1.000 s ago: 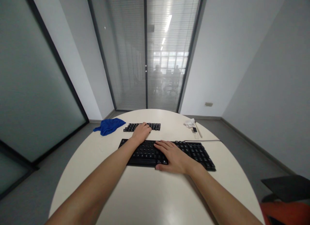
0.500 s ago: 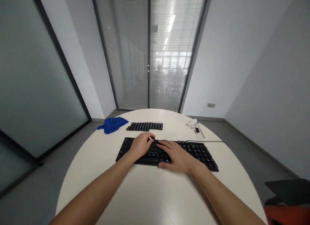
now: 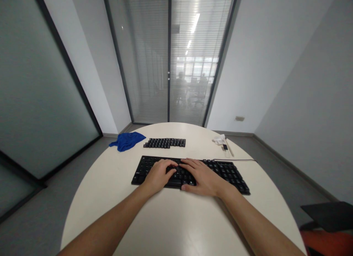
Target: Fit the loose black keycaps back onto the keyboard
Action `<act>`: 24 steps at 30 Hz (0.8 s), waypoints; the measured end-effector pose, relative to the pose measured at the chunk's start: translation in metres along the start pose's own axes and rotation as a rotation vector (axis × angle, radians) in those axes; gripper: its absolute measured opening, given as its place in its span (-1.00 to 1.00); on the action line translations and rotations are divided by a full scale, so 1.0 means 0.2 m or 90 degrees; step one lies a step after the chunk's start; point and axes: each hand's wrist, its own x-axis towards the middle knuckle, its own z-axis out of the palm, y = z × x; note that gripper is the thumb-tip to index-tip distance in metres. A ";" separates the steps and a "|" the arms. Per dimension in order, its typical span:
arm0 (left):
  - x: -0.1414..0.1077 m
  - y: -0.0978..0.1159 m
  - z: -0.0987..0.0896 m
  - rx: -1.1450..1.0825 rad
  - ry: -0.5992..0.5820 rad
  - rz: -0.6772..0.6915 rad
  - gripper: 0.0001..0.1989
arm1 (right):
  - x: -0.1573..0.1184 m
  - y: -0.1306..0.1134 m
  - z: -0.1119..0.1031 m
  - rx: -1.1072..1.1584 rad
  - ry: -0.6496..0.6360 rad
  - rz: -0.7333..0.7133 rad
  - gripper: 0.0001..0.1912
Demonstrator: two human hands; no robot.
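A black keyboard (image 3: 171, 183) lies across the table, with areas lacking keycaps visible on its left part. My left hand (image 3: 160, 175) is bent over its middle, thumb and index finger curled close together in a pinch. Whatever is between those fingertips is too small and dark to make out. My right hand (image 3: 201, 178) rests on the keyboard just right of it, fingers stretched out, the thumb at the front edge. Behind the keyboard, rows of loose black keycaps (image 3: 164, 143) are laid out on the table.
On the round, pale table (image 3: 171, 219), a blue cloth (image 3: 128, 141) lies at the back left. At the back right are a crumpled white piece (image 3: 219, 139), a small black item (image 3: 225, 147) and a thin light stick (image 3: 230, 148). A cable (image 3: 242, 160) runs off the right edge.
My left hand has moved down and slightly toward the right hand, its fingertips now lower over the keyboard's middle. The right hand has stayed nearly still.
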 end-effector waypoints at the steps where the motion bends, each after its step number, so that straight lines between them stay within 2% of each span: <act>1: 0.00 0.00 0.00 0.002 -0.003 0.001 -0.82 | 0.00 0.00 0.00 0.002 0.003 -0.003 -0.16; 4: -0.01 0.00 -0.01 -0.004 -0.011 0.005 -0.82 | 0.00 0.01 0.01 0.012 0.015 -0.010 -0.18; 10: -0.01 0.00 -0.01 -0.012 -0.021 0.012 -0.84 | 0.01 -0.01 0.00 0.043 0.066 -0.039 -0.41; 13: -0.01 -0.01 -0.01 -0.006 -0.015 0.018 -0.83 | 0.02 -0.03 0.00 0.066 0.075 -0.061 -0.46; 19: -0.01 0.01 -0.01 0.001 -0.015 0.027 -0.82 | 0.02 -0.03 -0.01 0.071 0.092 -0.045 -0.54; 24: -0.01 0.01 -0.01 0.017 -0.016 0.048 -0.83 | 0.02 -0.04 -0.03 0.067 0.106 -0.058 -0.70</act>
